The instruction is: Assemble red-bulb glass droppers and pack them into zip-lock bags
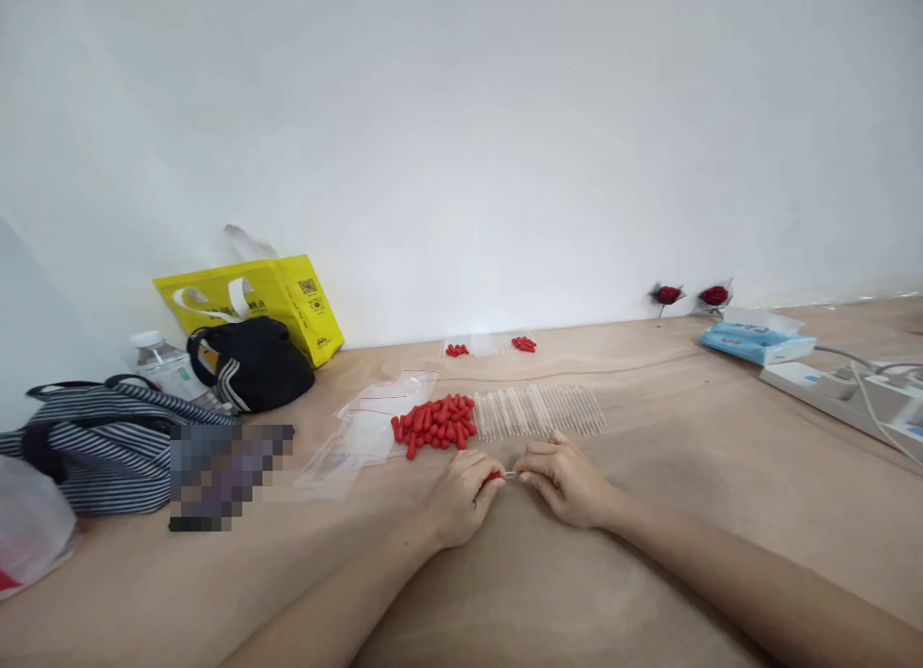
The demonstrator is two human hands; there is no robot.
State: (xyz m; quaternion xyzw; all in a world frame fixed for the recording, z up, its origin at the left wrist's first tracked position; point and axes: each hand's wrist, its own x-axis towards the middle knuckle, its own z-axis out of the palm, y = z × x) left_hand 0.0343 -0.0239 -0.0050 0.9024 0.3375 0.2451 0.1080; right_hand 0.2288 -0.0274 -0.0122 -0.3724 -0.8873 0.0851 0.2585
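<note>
Left hand: it (467, 495) is pinching a red dropper bulb (494, 476) over the worktop (346, 591), just in front of the bulb pile (435, 424).
Right hand: it (569, 481) is pinching a slender clear tube (510, 475), end towards the bulb; whether it's sitting inside, I can't tell.
Crack risk: I'm worrying about a crooked push bending that thin tube, perhaps glass.
Slip risk: fingertips are gripping so near the meeting point that the bulb could be popping loose.
Roll risk: the tube row (537, 410) is lying just beyond the right hand; a stray knuckle could be scattering it.
Red count: one bulb is showing in hand, two small clusters (524, 344) are lying behind, and the pile is overlapping too much for counting.
Tube count: one is bridging the hands; the row is blurring past counting.
Roses: two (668, 294) are showing near the wall.
</note>
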